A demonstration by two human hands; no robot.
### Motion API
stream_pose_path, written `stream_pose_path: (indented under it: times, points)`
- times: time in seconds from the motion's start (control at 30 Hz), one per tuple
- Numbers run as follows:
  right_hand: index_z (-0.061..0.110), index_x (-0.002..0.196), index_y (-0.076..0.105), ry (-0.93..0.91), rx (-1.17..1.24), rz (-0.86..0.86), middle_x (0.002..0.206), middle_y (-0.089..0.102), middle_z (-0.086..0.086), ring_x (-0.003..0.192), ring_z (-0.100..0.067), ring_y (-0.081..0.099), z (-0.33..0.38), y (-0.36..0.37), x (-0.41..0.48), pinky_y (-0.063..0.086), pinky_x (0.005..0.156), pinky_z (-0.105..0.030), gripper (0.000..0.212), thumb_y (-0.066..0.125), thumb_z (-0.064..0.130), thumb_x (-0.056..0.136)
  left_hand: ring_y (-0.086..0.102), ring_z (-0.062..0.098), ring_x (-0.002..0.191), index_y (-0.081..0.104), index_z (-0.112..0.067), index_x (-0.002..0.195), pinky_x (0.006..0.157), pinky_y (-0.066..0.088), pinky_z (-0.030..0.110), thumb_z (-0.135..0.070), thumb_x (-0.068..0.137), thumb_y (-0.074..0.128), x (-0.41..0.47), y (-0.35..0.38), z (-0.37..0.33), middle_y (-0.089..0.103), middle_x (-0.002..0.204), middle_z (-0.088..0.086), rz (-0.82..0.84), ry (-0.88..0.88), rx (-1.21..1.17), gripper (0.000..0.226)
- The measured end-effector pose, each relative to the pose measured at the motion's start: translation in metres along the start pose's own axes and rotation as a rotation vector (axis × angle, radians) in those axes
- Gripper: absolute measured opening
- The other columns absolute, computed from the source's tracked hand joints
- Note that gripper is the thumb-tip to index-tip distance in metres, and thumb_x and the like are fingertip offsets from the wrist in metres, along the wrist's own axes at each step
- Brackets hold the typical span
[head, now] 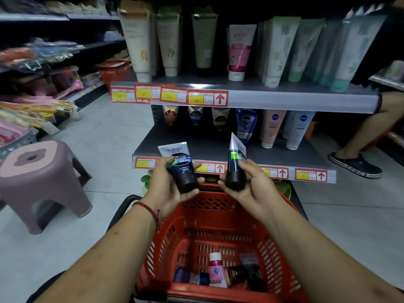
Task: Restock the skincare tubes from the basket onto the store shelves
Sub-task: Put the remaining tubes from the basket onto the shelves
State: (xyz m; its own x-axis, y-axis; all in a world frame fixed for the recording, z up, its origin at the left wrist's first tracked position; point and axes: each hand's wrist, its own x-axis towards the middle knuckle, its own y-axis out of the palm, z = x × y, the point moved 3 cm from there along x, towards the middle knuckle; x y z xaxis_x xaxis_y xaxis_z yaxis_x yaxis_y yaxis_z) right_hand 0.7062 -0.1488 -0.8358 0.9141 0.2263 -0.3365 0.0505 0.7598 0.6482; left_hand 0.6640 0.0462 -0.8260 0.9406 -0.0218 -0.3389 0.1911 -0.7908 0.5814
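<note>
Glossy plastic basket [218, 206] (perforated walls)

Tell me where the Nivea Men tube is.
In the head view, the Nivea Men tube stands on the lower shelf, right of centre, between a black-and-gold tube and a pale pink Nivea tube.

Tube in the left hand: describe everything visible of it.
The Softto tube is a soft plastic squeeze tube: white at its flat crimped end, which bears the brand name, dark blue to black below, with a green mark at its left edge and a wide black cap. It stands tilted, cap down, crimp up. The left hand grips its lower half, thumb on the left, fingers round the back. It is held above the red basket, before the edge of the lower shelf.
</note>
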Motion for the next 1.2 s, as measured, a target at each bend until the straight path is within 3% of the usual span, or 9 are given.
stream_pose_path:
  times: [0.1,0.23,0.4,0.53,0.67,0.87,1.1,1.2]
  points:
    - [0.013,0.131,0.055,-0.004,-0.048,0.029,0.133,0.057,-0.026,0.104,-0.040,0.066,-0.002,0.003,0.001,0.057,0.088,-0.058,0.038,0.063,0.009,0.094,0.069,0.029,0.078,0.058,-0.009,0.129,0.045,0.055,0.028,-0.045,0.098,0.036,0.002,-0.001,0.000,0.072,0.123,0.010,-0.024,0.032,0.059,0.052]
    - [0.022,0.136,0.055,-0.058,-0.068,-0.004,0.129,0.064,-0.018,0.114,-0.038,0.064,-0.002,-0.001,0.007,0.051,0.093,-0.065,0.054,0.061,-0.004,0.090,0.069,0.027,0.079,0.062,-0.009,0.119,0.053,0.051,0.029,-0.043,0.095,0.039,0.006,-0.004,-0.002,0.074,0.115,0.010,-0.071,0.072,0.093,0.048]
    - [0.022,0.135,0.055,-0.108,-0.104,0.002,0.120,0.071,-0.018,0.104,-0.034,0.069,0.001,0.000,0.005,0.051,0.095,-0.060,0.058,0.060,-0.011,0.087,0.070,0.027,0.078,0.063,-0.010,0.118,0.053,0.050,0.029,-0.041,0.093,0.044,0.012,-0.004,-0.005,0.071,0.092,0.008,-0.119,0.099,0.116,0.044]
    - [0.022,0.132,0.058,-0.131,-0.139,0.020,0.119,0.071,-0.019,0.102,-0.034,0.070,0.002,0.001,0.003,0.055,0.090,-0.054,0.058,0.061,-0.013,0.085,0.069,0.025,0.074,0.063,-0.010,0.117,0.055,0.049,0.029,-0.038,0.090,0.048,0.016,-0.002,-0.006,0.068,0.094,0.011,-0.129,0.102,0.145,0.041]
    - [0.020,0.130,0.057,-0.144,-0.161,0.028,0.112,0.074,-0.020,0.108,-0.039,0.069,0.001,0.003,0.002,0.053,0.094,-0.059,0.057,0.063,-0.014,0.085,0.067,0.021,0.072,0.064,-0.014,0.105,0.055,0.046,0.027,-0.031,0.091,0.052,0.024,0.001,-0.010,0.070,0.091,0.009,-0.164,0.139,0.133,0.024]
    - [0.019,0.131,0.055,-0.138,-0.210,0.043,0.112,0.074,-0.018,0.109,-0.038,0.070,-0.005,0.009,0.004,0.051,0.095,-0.064,0.056,0.066,-0.011,0.085,0.064,0.018,0.061,0.062,-0.013,0.095,0.054,0.050,0.029,-0.022,0.091,0.052,0.036,-0.001,-0.013,0.068,0.069,0.004,-0.161,0.124,0.092,0.014]
    - [0.019,0.128,0.058,-0.110,-0.250,0.003,0.116,0.073,-0.016,0.106,-0.036,0.070,-0.014,0.016,0.015,0.052,0.089,-0.067,0.051,0.069,-0.006,0.085,0.069,0.034,0.098,0.057,-0.014,0.110,0.062,0.060,0.039,-0.019,0.088,0.073,0.058,-0.015,-0.009,0.067,0.115,0.016,-0.219,0.189,0.132,0.028]
    - [0.018,0.127,0.060,-0.104,-0.288,-0.017,0.113,0.074,-0.015,0.107,-0.037,0.070,-0.018,0.021,0.028,0.051,0.089,-0.070,0.050,0.069,-0.007,0.084,0.073,0.035,0.098,0.061,-0.010,0.112,0.069,0.062,0.044,-0.018,0.085,0.079,0.067,-0.024,-0.009,0.072,0.112,0.016,-0.251,0.242,0.157,0.034]
